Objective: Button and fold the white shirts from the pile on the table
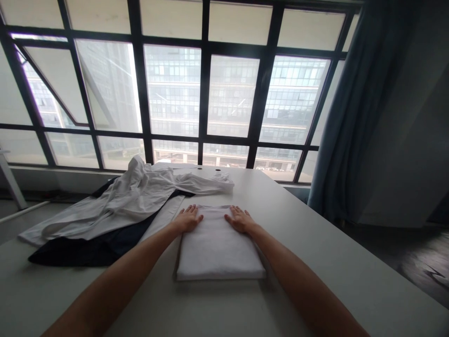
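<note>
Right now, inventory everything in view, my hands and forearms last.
Table: 1, white, foreground
Folded cloth: 1, white, table centre
Crumpled cloth: count unclear, white, table's left
Dark cloth: count unclear, navy, partly beneath it
Table holes: 2, black, far end
Window: 1, black-framed, beyond table
Building: at least 1, pale, outside
Curtain: 1, blue-grey, right of window
Furniture leg: 1, white, far left
Left hand: 1, bare, folded cloth's far left corner
Right hand: 1, bare, far right corner
Forearms: 2, bare, bottom edge

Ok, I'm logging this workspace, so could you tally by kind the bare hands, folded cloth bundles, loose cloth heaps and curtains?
Bare hands, left hand and right hand: 2
Folded white bundle: 1
Loose white-and-dark heap: 1
Blue-grey curtain: 1
Total: 5
</note>
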`<state>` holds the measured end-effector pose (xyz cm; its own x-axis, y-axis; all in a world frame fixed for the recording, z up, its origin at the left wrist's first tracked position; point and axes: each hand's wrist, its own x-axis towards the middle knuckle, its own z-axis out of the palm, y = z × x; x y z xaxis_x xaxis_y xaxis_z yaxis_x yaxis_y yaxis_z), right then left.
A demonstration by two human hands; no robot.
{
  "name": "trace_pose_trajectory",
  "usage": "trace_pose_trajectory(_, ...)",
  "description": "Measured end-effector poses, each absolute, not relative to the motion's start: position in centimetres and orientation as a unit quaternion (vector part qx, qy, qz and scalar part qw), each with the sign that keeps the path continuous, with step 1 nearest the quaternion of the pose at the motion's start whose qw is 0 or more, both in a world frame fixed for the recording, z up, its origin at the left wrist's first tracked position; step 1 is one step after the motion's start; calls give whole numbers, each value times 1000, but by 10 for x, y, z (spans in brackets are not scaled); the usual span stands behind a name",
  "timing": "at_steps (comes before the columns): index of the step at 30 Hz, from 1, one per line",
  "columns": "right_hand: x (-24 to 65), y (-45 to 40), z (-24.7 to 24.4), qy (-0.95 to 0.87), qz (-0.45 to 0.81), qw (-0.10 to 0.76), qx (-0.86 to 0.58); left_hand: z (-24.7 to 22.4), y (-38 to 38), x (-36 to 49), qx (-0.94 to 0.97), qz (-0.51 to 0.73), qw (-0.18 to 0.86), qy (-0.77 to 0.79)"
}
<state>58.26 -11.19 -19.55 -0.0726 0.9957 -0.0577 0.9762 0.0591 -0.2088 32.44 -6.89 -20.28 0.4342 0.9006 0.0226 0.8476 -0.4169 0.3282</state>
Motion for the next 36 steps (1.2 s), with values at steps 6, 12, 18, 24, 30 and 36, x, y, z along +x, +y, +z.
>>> trace_pose_trajectory(6, 566, -130, -192, -737, 29, 74, -671, -188, -127, 329, 894, 124, 82, 422)
trace_pose_trajectory(12, 559, -174, -195, -779, 84, 68, -618, -203, -200, 322, 953, 95, 113, 263)
trace_pose_trajectory(18, 565, -198, -190, -765, 54, 70, -638, -204, -211, 312, 953, 75, 132, 261)
trace_pose_trajectory(24, 541, -228, -185, -829, 109, 72, -543, -201, -199, 308, 946, 79, 134, 284)
trace_pose_trajectory(30, 526, -262, -179, -866, 132, 60, -478, -199, -175, 304, 919, 60, 114, 372)
trace_pose_trajectory(36, 529, -250, -180, -878, 138, 62, -455, -193, -140, 298, 873, 37, 78, 480)
